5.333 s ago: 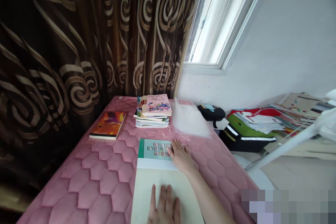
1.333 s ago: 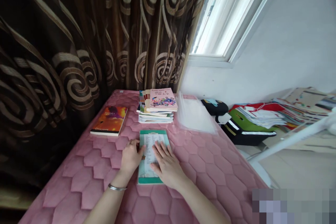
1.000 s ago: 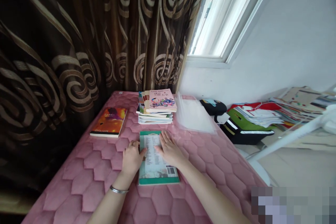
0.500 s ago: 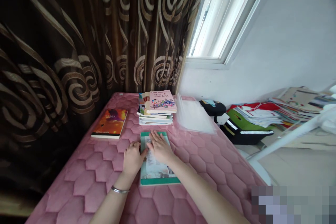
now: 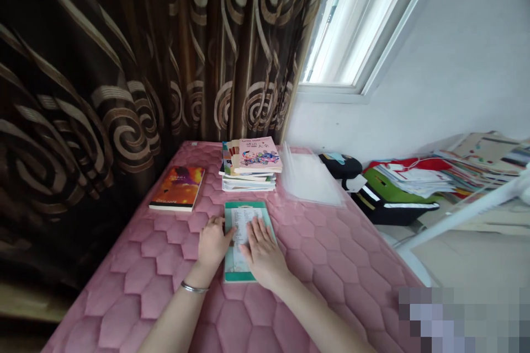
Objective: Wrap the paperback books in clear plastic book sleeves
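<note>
Where the right hand [image 5: 263, 251] lies: flat on the green-bordered book [image 5: 237, 260], fingers extended and lightly spread, palm down, grasping nothing.
Left hand [image 5: 214, 240]: at the book's left edge, thumb laid over the cover, other fingers bent beside it; whether it grips the book cannot be told.
Bracelet [image 5: 194, 288]: silver-coloured, around the left wrist.
Green-bordered book: closed, lying flat before the person, between and partly beneath the two hands; a pale panel of small print fills much of the visible cover.
Pink quilted surface [image 5: 165, 270]: supports the book; stitched in hexagons.
Book stack [image 5: 250, 168]: just beyond the green-bordered book, unevenly piled, an illustrated pink volume uppermost.
Orange book [image 5: 178, 187]: flat and closed, left of the stack and apart from it.
Clear sheets [image 5: 314, 179]: in a loose pile just right of the stack, their left side raised.
Green-and-black bag [image 5: 389, 193]: farther right, off the quilted surface, with papers [image 5: 426, 182] on top.
Curtain [image 5: 124, 66]: dark brown, spiral-patterned, behind and to the left.
Window [image 5: 351, 16]: bright, right of the curtain, set in a pale wall [image 5: 467, 38].
</note>
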`<action>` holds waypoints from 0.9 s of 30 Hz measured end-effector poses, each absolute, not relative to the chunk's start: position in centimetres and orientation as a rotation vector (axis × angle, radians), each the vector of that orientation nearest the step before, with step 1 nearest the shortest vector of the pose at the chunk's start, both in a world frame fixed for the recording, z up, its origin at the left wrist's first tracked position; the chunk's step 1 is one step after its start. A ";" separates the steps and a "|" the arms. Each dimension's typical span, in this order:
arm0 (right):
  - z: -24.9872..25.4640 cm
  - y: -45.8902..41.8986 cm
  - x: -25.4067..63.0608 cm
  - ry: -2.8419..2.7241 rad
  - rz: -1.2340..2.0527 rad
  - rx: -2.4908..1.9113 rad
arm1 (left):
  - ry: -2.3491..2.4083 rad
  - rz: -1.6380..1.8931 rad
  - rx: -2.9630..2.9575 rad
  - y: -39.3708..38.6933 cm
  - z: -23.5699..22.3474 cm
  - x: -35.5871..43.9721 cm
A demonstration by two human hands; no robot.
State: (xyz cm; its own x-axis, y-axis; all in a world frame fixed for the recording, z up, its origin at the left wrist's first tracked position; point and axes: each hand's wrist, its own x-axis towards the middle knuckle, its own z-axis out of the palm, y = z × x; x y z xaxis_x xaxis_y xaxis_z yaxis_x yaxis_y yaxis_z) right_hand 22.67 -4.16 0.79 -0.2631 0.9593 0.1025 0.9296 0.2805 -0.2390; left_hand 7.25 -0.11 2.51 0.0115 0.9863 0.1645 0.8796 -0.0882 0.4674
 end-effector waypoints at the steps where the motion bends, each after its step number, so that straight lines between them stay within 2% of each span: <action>1: 0.9 -4.1 23.0 -2.292 0.195 -1.809 | 1.952 0.681 2.065 -0.3 2.6 7.4; 6: 1.7 -3.8 23.7 -2.241 0.233 -1.917 | 1.984 0.599 1.952 -1.1 3.4 7.8; 15: 0.7 -3.9 23.9 -2.161 0.259 -1.812 | 1.874 0.398 1.744 -1.0 4.6 6.6; 23: 1.6 -4.1 23.9 -2.099 0.235 -1.764 | 1.386 0.609 1.389 -1.2 3.8 5.9; 27: 2.6 -4.1 24.3 -2.023 0.211 -1.589 | 1.296 0.872 1.301 -1.7 4.5 7.3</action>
